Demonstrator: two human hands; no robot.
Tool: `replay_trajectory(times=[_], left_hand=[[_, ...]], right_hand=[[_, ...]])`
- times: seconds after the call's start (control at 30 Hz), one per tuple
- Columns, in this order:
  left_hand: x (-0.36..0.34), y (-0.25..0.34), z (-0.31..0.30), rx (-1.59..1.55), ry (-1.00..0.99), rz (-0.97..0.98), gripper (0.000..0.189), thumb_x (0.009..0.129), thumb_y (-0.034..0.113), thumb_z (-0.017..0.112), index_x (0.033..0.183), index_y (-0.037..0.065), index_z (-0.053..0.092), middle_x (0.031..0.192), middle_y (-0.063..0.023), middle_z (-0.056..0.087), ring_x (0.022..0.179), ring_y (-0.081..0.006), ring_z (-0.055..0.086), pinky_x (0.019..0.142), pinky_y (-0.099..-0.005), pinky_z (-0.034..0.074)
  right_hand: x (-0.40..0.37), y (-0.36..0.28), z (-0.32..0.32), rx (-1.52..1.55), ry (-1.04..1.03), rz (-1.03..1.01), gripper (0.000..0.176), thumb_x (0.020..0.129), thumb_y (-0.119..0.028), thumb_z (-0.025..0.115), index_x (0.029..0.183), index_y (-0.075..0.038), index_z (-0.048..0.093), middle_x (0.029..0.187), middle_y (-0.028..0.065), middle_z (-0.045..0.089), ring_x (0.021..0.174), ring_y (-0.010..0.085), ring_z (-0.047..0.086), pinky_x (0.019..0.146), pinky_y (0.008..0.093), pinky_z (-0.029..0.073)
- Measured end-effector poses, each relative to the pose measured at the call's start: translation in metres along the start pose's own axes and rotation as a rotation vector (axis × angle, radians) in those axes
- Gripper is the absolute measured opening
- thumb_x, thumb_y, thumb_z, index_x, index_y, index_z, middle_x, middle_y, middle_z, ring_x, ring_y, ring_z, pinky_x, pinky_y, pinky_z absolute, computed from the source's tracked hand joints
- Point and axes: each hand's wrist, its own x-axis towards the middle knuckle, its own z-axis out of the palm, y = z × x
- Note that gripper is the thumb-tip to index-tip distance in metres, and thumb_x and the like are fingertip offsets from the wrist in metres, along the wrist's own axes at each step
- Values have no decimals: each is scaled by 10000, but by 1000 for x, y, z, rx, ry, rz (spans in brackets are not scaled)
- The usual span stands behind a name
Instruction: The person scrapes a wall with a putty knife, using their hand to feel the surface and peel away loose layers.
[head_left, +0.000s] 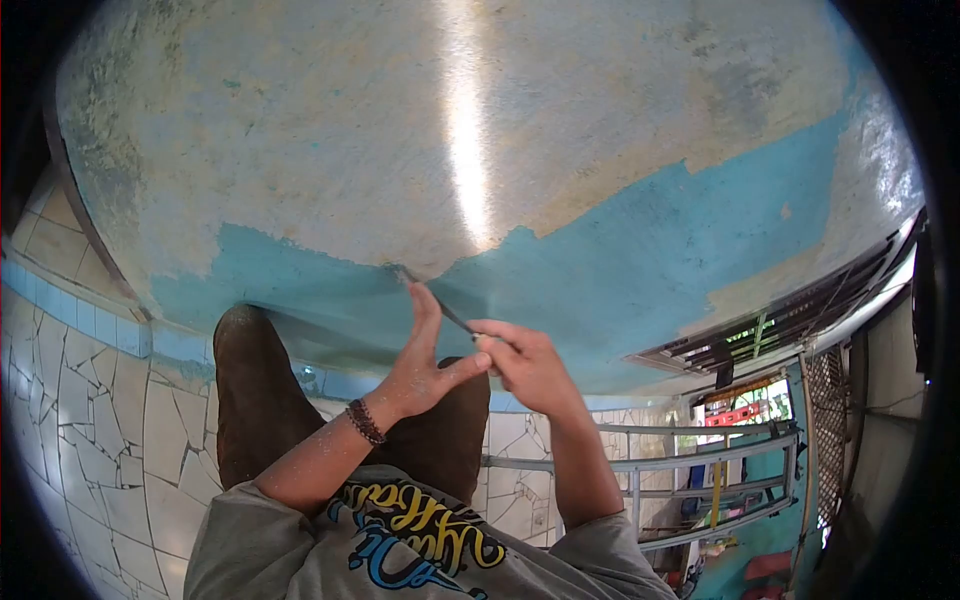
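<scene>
My right hand point(518, 365) is closed round the handle of a thin dark scraping tool point(455, 318), which slants up and left to the wall. My left hand point(425, 365) has its fingers stretched along the tool's blade near the tip, its thumb reaching toward my right hand. The blade's end meets the wall point(350, 180) at the ragged edge between blue paint point(620, 270) and bare grey-beige plaster. Pale flecks dot my left hand and forearm.
My bent knees are close to the wall below. A metal ladder or frame point(620, 465) stands at the lower right, near a slatted window point(760, 335). Irregular pale tiles point(100, 420) cover the floor at the left.
</scene>
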Motion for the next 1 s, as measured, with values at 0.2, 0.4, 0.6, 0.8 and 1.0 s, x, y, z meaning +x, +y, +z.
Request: replay_trajectory(times=[0.2,0.4,0.6,0.8,1.0], left_hand=[[5,-3,0,-11,48,17,1245,875,525,676,1417,-167,-206,1513,-393,-202,1449,-398,-190,1194,-441,12],[3,3,2,-52,-1,23,1232,882,533,660,1421,-163,-203,1517,-386,-204,1446,-389,-199,1195,-438,1],[5,4,-3,-144,-30,14,1250,878,540,660,1416,-151,-232,1532,-352,-217,1456,-370,-185,1199,-431,-1],[2,5,-8,-214,-28,-9,1241,887,517,661,1412,-148,-245,1539,-335,-218,1461,-341,-176,1202,-413,0],[4,2,-6,-323,-37,11,1237,890,484,669,1406,-144,-263,1548,-325,-205,1462,-332,-175,1201,-412,-2]], right_hand=[[8,-3,3,-33,4,-12,298,930,-174,563,1156,-16,675,732,60,620,653,113,559,622,279,470],[1,-12,-9,-51,-17,67,300,934,-182,561,1156,-10,668,755,96,645,691,138,576,669,300,487],[1,-28,-10,-195,-27,3,325,929,-198,535,1162,-11,663,913,206,692,815,237,651,771,339,504],[10,-40,-8,-305,-70,21,357,908,-211,522,1155,10,655,1064,249,676,990,374,658,887,382,499],[10,-63,-6,-434,-94,-60,398,889,-211,487,1154,44,639,1109,285,650,1051,438,619,945,419,481]])
